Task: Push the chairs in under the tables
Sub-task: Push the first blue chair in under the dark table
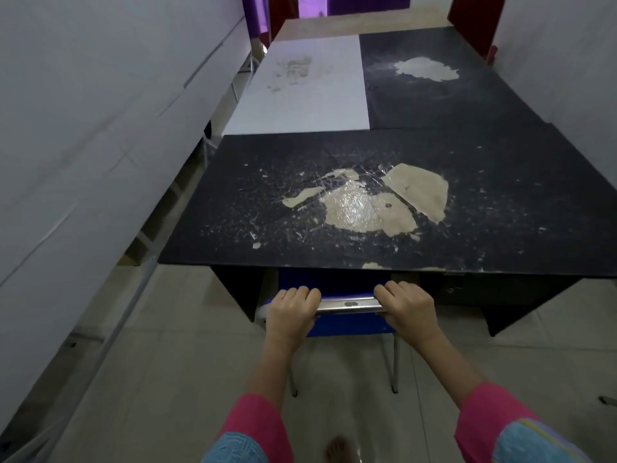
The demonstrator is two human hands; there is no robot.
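A blue chair (347,324) with a metal top bar stands at the near edge of a worn black table (334,228). Its seat reaches in under the tabletop, and its thin metal rear legs rest on the tiled floor. My left hand (292,312) is shut on the left end of the bar. My right hand (407,309) is shut on the right end. Between them the shiny bar shows bare.
A white wall runs close along the left. Beyond the near table lie a white tabletop (300,91) and another black one (434,85). Red chairs (474,18) stand at the far end. My bare foot (337,449) shows on the floor tiles.
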